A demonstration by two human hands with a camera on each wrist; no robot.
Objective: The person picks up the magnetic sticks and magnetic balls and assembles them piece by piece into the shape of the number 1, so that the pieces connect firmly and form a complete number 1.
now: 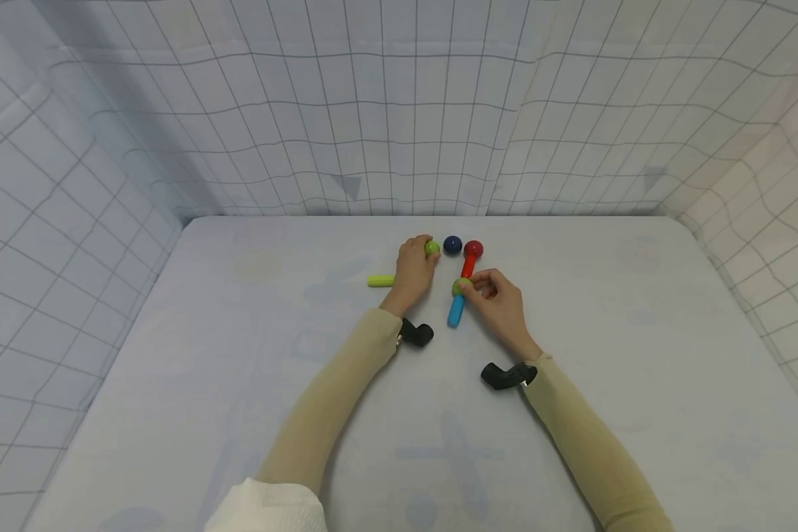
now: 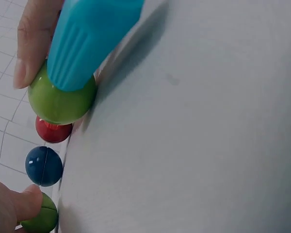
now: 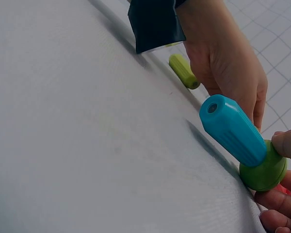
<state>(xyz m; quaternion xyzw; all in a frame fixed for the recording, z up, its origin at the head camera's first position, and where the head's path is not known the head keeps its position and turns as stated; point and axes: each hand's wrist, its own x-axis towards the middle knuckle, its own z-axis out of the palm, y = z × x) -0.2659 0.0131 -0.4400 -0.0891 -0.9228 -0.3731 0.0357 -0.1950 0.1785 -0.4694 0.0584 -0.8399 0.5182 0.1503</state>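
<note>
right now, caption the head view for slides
Right hand pinches green ball with blue rod attached; left hand holds second green ball.

A pale, off-white tabletop (image 1: 253, 384) carried the pieces near its far edge, its surface marked with faint bluish-grey shapes. A lime stick (image 1: 380, 281) lay on it, and farther back a far green ball (image 1: 431, 249), a dark blue ball (image 1: 452, 245) and a red ball (image 1: 473, 249) stood in a row. A red stick (image 1: 468, 267) extended nearer from the red ball; whether it touched the surface could not be told.
</note>
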